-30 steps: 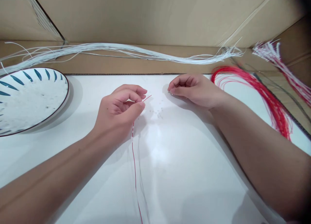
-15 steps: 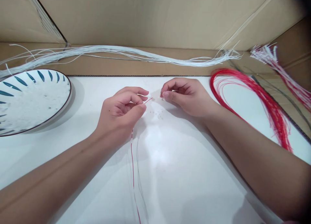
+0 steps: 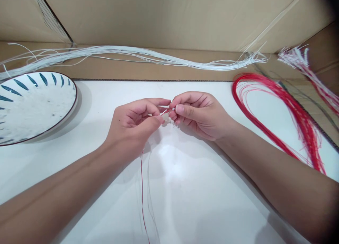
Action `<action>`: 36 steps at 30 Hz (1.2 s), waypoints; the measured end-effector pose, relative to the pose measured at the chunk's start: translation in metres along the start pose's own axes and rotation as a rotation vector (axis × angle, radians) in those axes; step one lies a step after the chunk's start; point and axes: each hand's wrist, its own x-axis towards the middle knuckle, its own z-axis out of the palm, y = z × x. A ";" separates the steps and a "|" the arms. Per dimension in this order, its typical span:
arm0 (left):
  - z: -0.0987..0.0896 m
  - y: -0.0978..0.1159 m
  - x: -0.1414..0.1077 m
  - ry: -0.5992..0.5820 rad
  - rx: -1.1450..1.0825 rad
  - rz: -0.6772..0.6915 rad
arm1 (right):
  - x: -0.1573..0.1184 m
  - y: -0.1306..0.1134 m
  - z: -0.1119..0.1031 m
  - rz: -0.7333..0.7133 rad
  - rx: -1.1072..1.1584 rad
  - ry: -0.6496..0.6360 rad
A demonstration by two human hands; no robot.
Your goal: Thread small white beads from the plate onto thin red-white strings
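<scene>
Red cord (image 3: 142,187) runs from the left hand (image 3: 135,118) down over the white tabletop (image 3: 212,184) and out of view at the near edge. That hand's thumb and index fingers pinch the cord close to its end, where a short white length and a bit of red show beyond the grip. The right hand (image 3: 202,113) meets it there, thumb and forefinger closed on a tiny white piece (image 3: 173,109); whether the cord's tip has entered it cannot be told.

Judging by how things lie, the work is partway along: white pieces seem to sit on the cord already, one at the fingers and perhaps another at a pale break below the left hand, though how many is unclear. Plenty remains loose: a small scatter of white bits (image 3: 175,125) beneath the right fingers, and a whitish heap (image 3: 39,109) in the plate (image 3: 49,76) to the left. Red strands (image 3: 288,99) lie bundled at right.
</scene>
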 end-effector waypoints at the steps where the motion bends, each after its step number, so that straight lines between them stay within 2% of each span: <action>1: 0.000 0.000 0.000 -0.013 0.000 0.000 | 0.000 0.000 0.001 0.004 0.008 0.009; 36: 0.005 0.005 -0.003 0.019 0.094 0.013 | 0.000 0.002 0.004 -0.008 -0.017 0.068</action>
